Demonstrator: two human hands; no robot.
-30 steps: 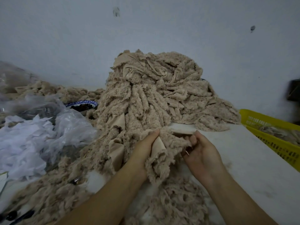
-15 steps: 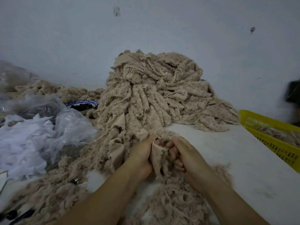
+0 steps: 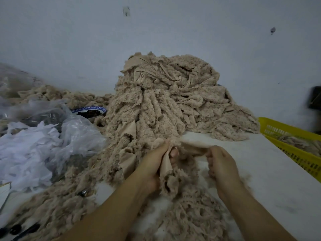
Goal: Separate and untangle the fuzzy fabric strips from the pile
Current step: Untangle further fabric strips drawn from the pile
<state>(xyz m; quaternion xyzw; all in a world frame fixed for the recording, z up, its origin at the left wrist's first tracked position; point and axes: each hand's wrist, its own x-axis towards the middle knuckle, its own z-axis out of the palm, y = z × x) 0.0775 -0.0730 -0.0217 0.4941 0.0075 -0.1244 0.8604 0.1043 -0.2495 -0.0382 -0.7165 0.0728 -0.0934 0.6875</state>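
Observation:
A tall pile of beige fuzzy fabric strips [image 3: 166,101] rises against the wall in the middle of the white table [image 3: 271,171]. At its near foot my left hand [image 3: 152,164] grips one fuzzy strip [image 3: 191,145], whose smooth tan backing folds down between its fingers. My right hand [image 3: 220,164] pinches the same strip a little to the right, so a short length stretches between both hands. Loose strips [image 3: 187,214] lie on the table under my wrists and spread to the near left.
Crumpled clear plastic and white scraps [image 3: 40,141] fill the left side. A blue-rimmed bowl [image 3: 90,111] of dark pieces sits behind them. A yellow slotted basket [image 3: 295,145] holding strips stands at the right edge. Black scissors [image 3: 19,230] lie at the near left corner.
My right hand has moved to the right, away from my left hand, and a length of the strip is now drawn out between them.

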